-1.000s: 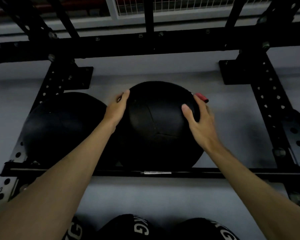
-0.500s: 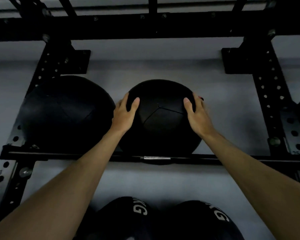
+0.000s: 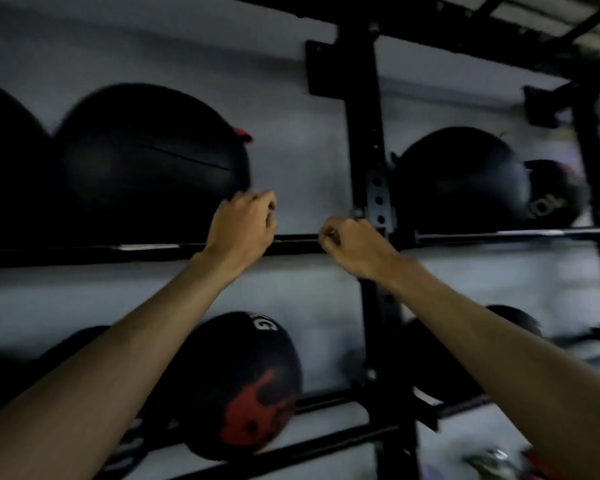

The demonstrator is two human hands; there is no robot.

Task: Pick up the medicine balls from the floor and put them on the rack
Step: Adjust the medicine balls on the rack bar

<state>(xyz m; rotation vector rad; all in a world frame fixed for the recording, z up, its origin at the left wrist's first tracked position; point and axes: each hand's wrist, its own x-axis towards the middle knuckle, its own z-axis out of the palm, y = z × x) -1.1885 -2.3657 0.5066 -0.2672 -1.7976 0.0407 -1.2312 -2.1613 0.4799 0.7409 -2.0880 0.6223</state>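
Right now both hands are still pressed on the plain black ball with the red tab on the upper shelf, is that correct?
Not quite. In the head view the ball with the red tab does rest on the upper shelf, but the left hand and right hand are off it, loosely curled and empty, in front of the shelf rail.

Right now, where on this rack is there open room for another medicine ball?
The clearest gap is on the upper rail, between the black ball with the red tab and the black upright post. Both hands, left and right, hang curled in front of it, holding nothing. Left of that ball and right of the post, balls sit close together.
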